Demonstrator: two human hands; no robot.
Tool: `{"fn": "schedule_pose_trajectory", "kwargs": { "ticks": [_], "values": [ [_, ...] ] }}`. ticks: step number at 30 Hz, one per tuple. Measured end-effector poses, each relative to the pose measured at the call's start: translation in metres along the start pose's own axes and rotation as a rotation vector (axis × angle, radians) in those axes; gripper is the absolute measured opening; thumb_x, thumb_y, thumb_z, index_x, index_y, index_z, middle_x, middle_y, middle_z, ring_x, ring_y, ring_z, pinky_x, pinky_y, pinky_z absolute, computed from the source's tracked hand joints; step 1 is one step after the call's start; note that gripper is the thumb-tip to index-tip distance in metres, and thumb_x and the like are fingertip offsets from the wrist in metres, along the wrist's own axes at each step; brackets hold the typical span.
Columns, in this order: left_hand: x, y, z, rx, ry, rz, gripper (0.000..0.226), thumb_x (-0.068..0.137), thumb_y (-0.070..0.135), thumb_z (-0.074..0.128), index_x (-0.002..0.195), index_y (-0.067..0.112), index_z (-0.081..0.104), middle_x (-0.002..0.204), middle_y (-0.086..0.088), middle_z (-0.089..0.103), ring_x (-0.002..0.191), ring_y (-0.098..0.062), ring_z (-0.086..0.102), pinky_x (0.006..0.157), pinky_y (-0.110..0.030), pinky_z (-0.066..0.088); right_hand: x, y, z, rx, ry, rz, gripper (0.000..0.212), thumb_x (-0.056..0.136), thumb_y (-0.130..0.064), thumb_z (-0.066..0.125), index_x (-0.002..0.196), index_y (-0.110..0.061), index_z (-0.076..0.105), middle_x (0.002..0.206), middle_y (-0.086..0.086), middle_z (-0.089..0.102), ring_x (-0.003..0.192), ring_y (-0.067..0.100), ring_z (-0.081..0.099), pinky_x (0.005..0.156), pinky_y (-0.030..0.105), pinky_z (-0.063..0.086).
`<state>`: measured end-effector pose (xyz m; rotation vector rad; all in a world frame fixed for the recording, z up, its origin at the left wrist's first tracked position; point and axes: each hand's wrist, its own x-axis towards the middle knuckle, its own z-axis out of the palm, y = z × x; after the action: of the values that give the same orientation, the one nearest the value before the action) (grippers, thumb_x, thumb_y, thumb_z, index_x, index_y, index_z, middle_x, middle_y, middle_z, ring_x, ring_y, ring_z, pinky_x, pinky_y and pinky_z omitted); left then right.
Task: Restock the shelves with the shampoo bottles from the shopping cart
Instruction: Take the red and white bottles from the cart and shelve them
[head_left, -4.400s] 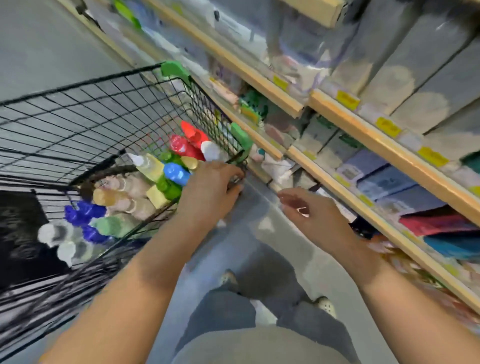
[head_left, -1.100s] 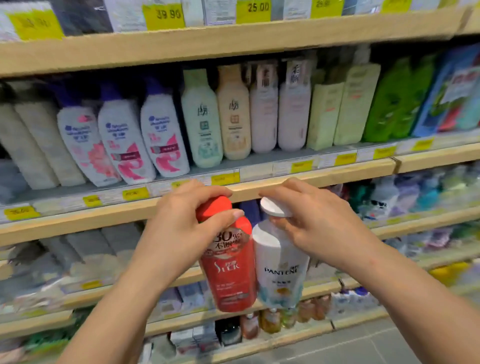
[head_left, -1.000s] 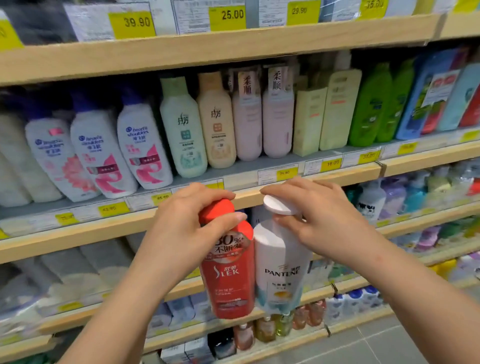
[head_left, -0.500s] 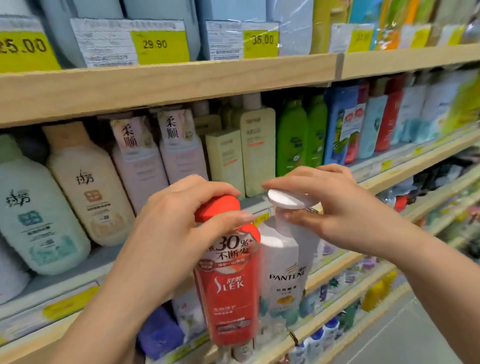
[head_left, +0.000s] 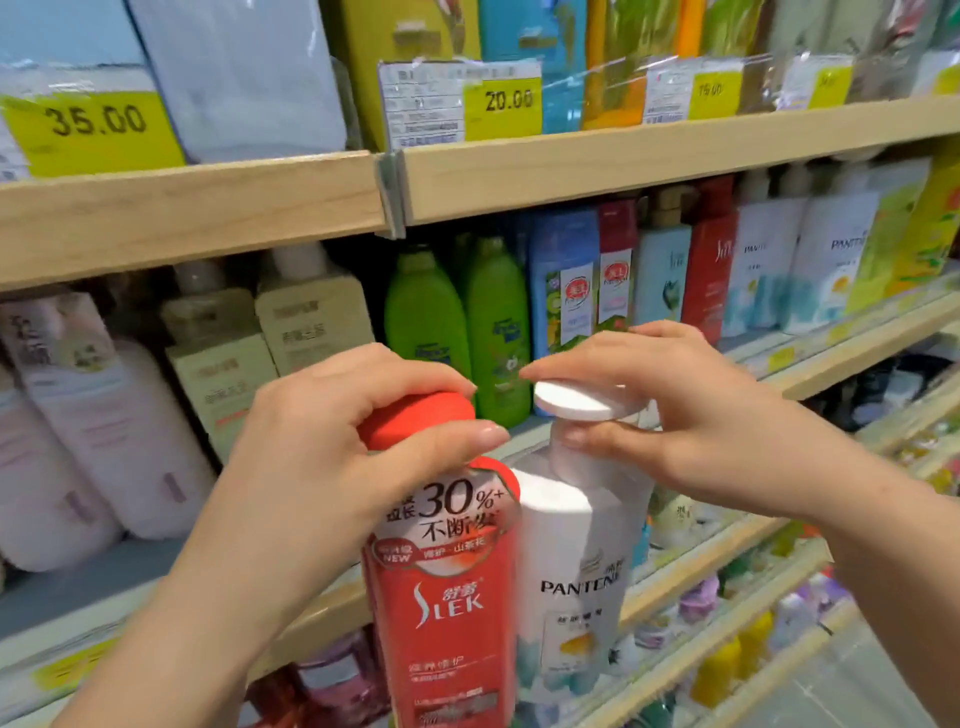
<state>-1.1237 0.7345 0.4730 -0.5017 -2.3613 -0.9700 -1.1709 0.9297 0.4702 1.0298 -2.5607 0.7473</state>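
My left hand (head_left: 322, 467) grips a red Slek shampoo bottle (head_left: 447, 597) by its red cap, and the bottle hangs upright below it. My right hand (head_left: 675, 410) pinches the neck of a white Pantene bottle (head_left: 576, 587) under its white cap (head_left: 576, 402). The two bottles hang side by side and touch, in front of the middle shelf (head_left: 831, 358). On that shelf stand red Slek bottles (head_left: 709, 280) and white Pantene bottles (head_left: 831, 270) at the right. The shopping cart is out of view.
The middle shelf carries pink bottles (head_left: 104, 415), cream pump bottles (head_left: 311, 322), green bottles (head_left: 457, 322) and blue bottles (head_left: 566, 291). The upper shelf edge (head_left: 623, 161) bears yellow price tags. Lower shelves (head_left: 727, 597) hold small bottles. Grey floor (head_left: 857, 691) shows at the bottom right.
The view has swept right along the shelf and closer to it. The red and white bottles on the shelf have come into view. Both hands keep the same hold on their bottles.
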Motion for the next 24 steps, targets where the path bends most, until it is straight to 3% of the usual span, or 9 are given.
{"fn": "schedule_pose_trajectory", "kwargs": {
  "ticks": [5,9,15,17,20,24],
  "values": [
    [0.033,0.039,0.064,0.067,0.056,-0.063,0.037,0.051,0.060,0.055,0.085,0.046,0.060,0.085,0.023,0.060,0.076,0.005,0.056,0.060,-0.006,0.040,-0.008,0.076,-0.048,-0.030,-0.067,-0.131,0.036,0.080,-0.032,0.061,0.115,-0.035,0.054,0.108,-0.013,0.059,0.101,-0.002,0.044,0.102,0.027,0.013],
    [0.055,0.073,0.105,0.094,0.029,-0.100,0.032,0.046,0.058,0.058,0.073,0.043,0.066,0.086,0.022,0.060,0.073,0.009,0.055,0.059,-0.001,0.037,-0.012,0.126,-0.082,-0.096,-0.113,-0.208,0.037,0.079,-0.036,0.060,0.116,-0.036,0.053,0.113,-0.013,0.058,0.105,0.001,0.044,0.097,0.025,0.019],
    [0.081,0.112,0.149,0.129,-0.070,-0.108,0.034,0.043,0.060,0.058,0.075,0.049,0.059,0.090,0.023,0.061,0.077,0.011,0.054,0.064,-0.002,0.038,-0.030,0.175,-0.118,-0.069,-0.126,-0.240,0.039,0.078,-0.033,0.064,0.116,-0.028,0.056,0.104,-0.010,0.057,0.097,0.007,0.048,0.079,0.023,0.030],
    [0.086,0.123,0.161,0.151,-0.085,-0.093,0.037,0.042,0.059,0.062,0.077,0.049,0.058,0.078,0.017,0.063,0.078,0.009,0.054,0.065,-0.004,0.039,-0.040,0.187,-0.128,-0.034,-0.105,-0.211,0.039,0.077,-0.034,0.063,0.115,-0.029,0.056,0.107,-0.007,0.060,0.098,0.012,0.053,0.081,0.029,0.037],
    [0.088,0.140,0.179,0.189,-0.078,-0.034,0.033,0.050,0.059,0.056,0.081,0.048,0.054,0.078,0.022,0.058,0.080,0.010,0.052,0.068,-0.002,0.038,-0.059,0.200,-0.142,0.021,-0.097,-0.187,0.038,0.075,-0.037,0.061,0.113,-0.033,0.054,0.110,-0.008,0.059,0.102,0.015,0.055,0.085,0.041,0.043],
    [0.091,0.163,0.196,0.238,-0.034,-0.029,0.031,0.053,0.056,0.060,0.081,0.048,0.051,0.082,0.023,0.056,0.084,0.010,0.051,0.068,0.001,0.037,-0.071,0.218,-0.156,0.038,-0.091,-0.172,0.040,0.075,-0.034,0.060,0.114,-0.029,0.056,0.109,-0.007,0.059,0.104,0.015,0.053,0.087,0.036,0.041]
  ]
}}
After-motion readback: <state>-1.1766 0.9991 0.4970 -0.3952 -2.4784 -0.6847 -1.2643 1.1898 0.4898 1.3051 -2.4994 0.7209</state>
